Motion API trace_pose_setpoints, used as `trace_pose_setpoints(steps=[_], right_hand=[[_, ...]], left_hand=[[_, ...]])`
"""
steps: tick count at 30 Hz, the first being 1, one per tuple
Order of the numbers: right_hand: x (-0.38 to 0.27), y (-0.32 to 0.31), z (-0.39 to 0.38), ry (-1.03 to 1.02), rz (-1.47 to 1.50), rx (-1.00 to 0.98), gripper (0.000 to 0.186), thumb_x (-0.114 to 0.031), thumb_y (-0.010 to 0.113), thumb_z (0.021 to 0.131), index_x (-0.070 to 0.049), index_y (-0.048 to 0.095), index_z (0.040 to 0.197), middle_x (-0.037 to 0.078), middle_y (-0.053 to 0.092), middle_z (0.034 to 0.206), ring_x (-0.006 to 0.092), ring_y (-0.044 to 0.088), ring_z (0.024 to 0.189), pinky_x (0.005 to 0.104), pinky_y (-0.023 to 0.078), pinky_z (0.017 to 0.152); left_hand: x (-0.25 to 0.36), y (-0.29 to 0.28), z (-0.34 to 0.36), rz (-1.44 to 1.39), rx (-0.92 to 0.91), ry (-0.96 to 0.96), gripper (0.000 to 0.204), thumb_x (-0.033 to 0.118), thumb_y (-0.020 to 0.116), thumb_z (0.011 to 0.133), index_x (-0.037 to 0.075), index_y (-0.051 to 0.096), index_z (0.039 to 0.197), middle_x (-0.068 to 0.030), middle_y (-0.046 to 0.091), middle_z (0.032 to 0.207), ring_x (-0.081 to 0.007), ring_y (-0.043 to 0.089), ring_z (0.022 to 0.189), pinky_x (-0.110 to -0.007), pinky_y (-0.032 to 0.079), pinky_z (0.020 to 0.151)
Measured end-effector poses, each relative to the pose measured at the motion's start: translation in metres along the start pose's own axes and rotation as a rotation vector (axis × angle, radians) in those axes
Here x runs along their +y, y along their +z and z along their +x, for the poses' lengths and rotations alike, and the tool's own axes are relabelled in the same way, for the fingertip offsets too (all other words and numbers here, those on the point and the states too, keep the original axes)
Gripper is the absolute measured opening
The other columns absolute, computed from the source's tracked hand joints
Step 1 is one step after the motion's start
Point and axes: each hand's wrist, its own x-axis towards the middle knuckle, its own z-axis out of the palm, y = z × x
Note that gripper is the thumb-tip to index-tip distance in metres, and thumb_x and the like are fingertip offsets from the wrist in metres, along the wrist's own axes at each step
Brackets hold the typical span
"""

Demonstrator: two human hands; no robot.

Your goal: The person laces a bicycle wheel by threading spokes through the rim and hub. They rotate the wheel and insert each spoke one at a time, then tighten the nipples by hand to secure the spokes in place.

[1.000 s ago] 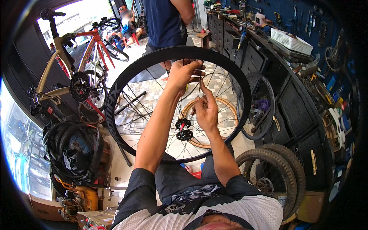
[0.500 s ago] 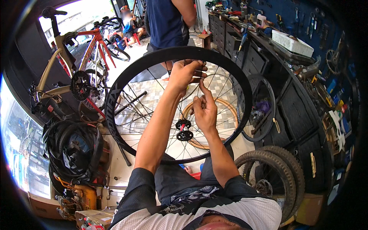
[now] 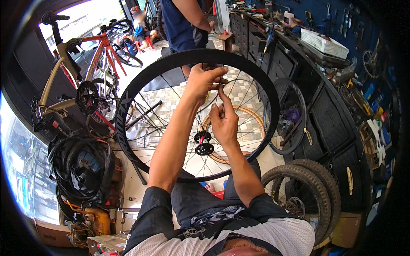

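A bicycle wheel with a deep black rim [image 3: 197, 56] is tilted in front of me, above my lap. Thin dark spokes run from the rim to its black hub [image 3: 204, 144], which has a red middle. My left hand [image 3: 202, 83] reaches through the wheel to just below the rim's far side, its fingers pinched round a spoke. Just below it, my right hand [image 3: 224, 123] has its index finger raised to the same spoke, the other fingers curled in. The exact contact at the fingertips is too small to make out.
A person in a navy shirt [image 3: 184, 25] stands beyond the wheel. Bicycle frames [image 3: 64, 64] and coiled black tyres [image 3: 81, 166] are at left. Knobby tyres [image 3: 299, 183], another wheel [image 3: 301, 111] and a cluttered workbench [image 3: 318, 77] with a white basket [image 3: 324, 43] line the right.
The wheel and my hands have shifted slightly left in the picture, both hands staying near the same spoke. The person in navy has turned a little, and a hand now shows.
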Motion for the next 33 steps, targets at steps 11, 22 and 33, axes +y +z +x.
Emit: trace_pose_setpoints(steps=[11, 22, 33], right_hand=[[0.011, 0.011, -0.001, 0.018, 0.016, -0.006, 0.062, -0.005, 0.063, 0.106, -0.005, 0.042, 0.164, 0.002, 0.059, 0.069, 0.0097, 0.064, 0.061, 0.028, 0.052, 0.06], [0.0, 0.005, -0.005, 0.003, -0.018, -0.015, 0.062, -0.004, 0.062, 0.105, -0.001, 0.041, 0.163, 0.002, 0.06, 0.067, 0.0083, 0.061, 0.061, 0.0278, 0.05, 0.06], [-0.002, 0.008, -0.008, -0.012, -0.034, 0.045, 0.061, -0.003, 0.065, 0.099, -0.004, 0.05, 0.158, 0.013, 0.06, 0.065, 0.0258, 0.064, 0.059, 0.0396, 0.053, 0.065]], left_hand=[[0.0, -0.008, 0.006, -0.007, -0.015, -0.025, 0.028, 0.02, 0.078, 0.095, 0.0, 0.07, 0.113, -0.0108, 0.078, 0.102, -0.0173, 0.074, 0.075, -0.028, 0.057, 0.063], [0.004, 0.001, -0.004, -0.076, 0.008, -0.008, 0.024, 0.013, 0.078, 0.092, 0.0, 0.069, 0.109, -0.008, 0.074, 0.097, -0.0165, 0.071, 0.068, -0.024, 0.054, 0.058], [0.011, 0.006, -0.015, -0.108, 0.028, -0.038, 0.018, 0.009, 0.072, 0.094, 0.0, 0.069, 0.108, -0.0096, 0.075, 0.101, -0.0169, 0.072, 0.072, -0.025, 0.054, 0.058]])
